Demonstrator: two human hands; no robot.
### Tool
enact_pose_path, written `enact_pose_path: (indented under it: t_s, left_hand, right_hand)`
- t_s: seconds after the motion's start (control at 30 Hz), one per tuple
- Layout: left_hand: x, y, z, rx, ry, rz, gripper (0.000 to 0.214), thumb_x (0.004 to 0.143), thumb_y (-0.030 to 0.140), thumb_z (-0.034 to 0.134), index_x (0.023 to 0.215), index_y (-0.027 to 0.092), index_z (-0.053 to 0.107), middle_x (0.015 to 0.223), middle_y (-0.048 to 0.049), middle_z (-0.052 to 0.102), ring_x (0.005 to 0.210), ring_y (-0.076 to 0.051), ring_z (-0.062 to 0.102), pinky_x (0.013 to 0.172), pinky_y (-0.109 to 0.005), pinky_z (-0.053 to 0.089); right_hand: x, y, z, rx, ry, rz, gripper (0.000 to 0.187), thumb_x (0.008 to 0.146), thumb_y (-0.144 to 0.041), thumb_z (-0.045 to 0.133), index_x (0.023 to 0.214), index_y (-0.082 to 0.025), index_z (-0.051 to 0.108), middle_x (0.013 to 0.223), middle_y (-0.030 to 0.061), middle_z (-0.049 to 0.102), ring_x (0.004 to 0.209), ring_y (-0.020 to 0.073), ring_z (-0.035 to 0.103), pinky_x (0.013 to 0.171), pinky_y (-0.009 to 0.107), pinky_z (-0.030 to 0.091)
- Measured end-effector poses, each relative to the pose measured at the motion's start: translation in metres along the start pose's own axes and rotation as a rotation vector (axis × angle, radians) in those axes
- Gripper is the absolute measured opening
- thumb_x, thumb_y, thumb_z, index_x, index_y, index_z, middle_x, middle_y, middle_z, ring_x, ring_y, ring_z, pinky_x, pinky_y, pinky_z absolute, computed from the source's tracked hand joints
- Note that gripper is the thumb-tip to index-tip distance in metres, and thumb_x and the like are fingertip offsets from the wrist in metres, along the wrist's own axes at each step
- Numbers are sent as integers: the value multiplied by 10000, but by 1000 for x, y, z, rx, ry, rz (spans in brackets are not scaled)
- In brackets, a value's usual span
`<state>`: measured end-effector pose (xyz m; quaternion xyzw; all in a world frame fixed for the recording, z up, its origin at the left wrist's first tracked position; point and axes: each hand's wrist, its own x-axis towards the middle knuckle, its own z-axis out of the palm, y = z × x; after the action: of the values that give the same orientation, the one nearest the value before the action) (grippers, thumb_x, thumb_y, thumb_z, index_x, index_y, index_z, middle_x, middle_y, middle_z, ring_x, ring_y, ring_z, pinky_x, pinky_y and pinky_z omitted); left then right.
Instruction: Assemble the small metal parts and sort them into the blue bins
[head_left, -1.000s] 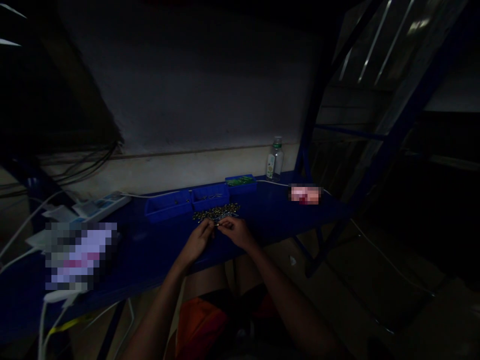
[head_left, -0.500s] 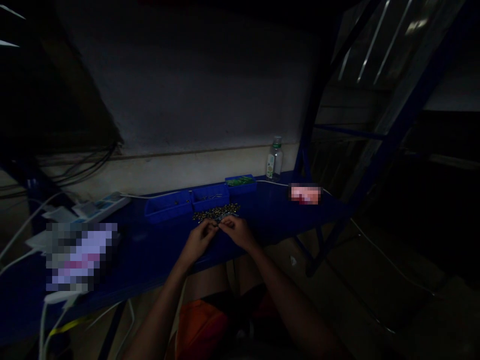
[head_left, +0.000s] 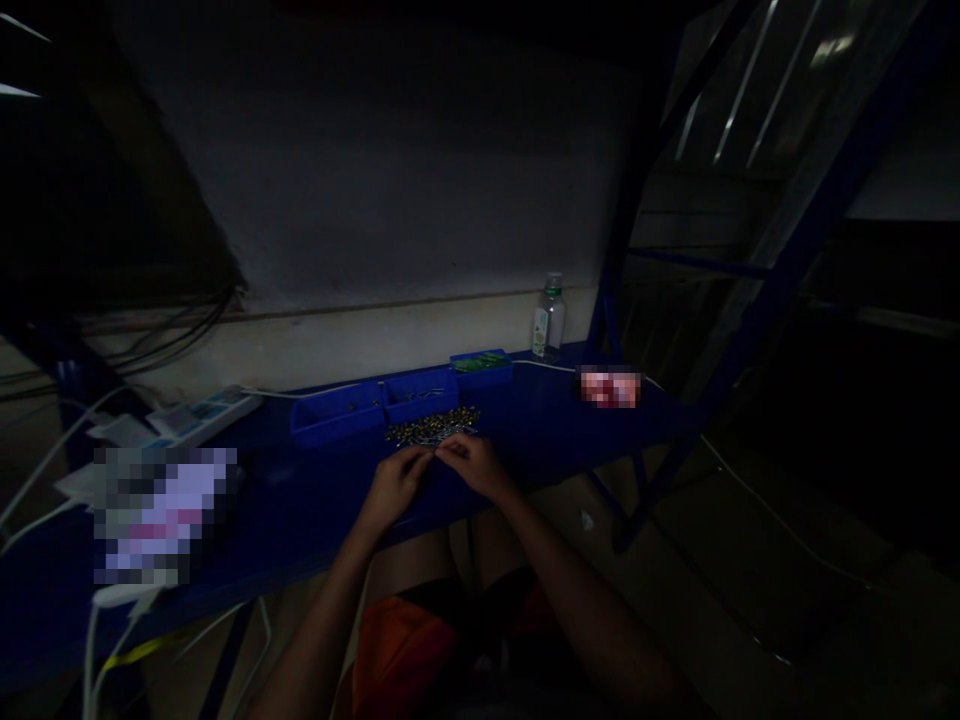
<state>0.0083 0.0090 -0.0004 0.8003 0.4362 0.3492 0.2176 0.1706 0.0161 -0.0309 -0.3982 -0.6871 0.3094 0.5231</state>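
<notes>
In dim light my left hand (head_left: 394,485) and my right hand (head_left: 474,464) meet fingertip to fingertip over the blue table (head_left: 300,505). Both pinch a tiny metal piece between them, too small to name. Just beyond the fingers lies a heap of small shiny metal parts (head_left: 431,426). Behind the heap stand three blue bins in a row: a left bin (head_left: 337,415), a middle bin (head_left: 421,393), and a right bin (head_left: 481,366) with green pieces in it.
A clear plastic bottle (head_left: 550,320) stands at the table's back right by a blue rack post (head_left: 622,250). A power strip (head_left: 199,412) with white cables lies at the left. A white cable runs along the back edge. My knees show under the table.
Both hands have stayed pinched together at the heap, shifting only slightly; the left hand has edged a little nearer the right.
</notes>
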Motion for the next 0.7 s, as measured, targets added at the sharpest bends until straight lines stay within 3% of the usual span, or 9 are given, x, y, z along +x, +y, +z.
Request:
enact_pose_path:
  t_s: [0.3,0.47,0.6,0.7]
  left_hand:
    - [10,-7,-14,2,121,-133,396,853,457,344,844,148,591,689,-14,607,619,-146,539,582,-221,407]
    - [36,-25,-52,186,209,-118,426,860,446,317,910,131,598,777,-62,642,728,-189,584,671,-259,419]
    - [65,-45,-91,443,277,-239,462,846,475,332,909,109,606,855,-125,664,756,-226,605,679,-282,430]
    - [72,-49,-105,598,248,-355,508,784,523,462,955,60,584,883,-175,665,758,-255,606,678,-314,437]
  right_hand:
    - [-3,0,3,-140,-31,27,169,822,-297,484,879,-187,600,784,10,656,707,119,614,651,208,451]
    - [-4,-3,2,-211,-61,-2,147,826,-270,482,857,-193,603,780,4,657,715,114,613,663,200,443]
    - [-4,-1,4,-224,-75,7,139,820,-267,490,854,-202,607,770,-3,656,703,113,612,654,198,444]
    - [-3,1,6,-172,-55,22,146,812,-286,500,858,-202,610,751,-3,652,682,115,611,626,197,446]
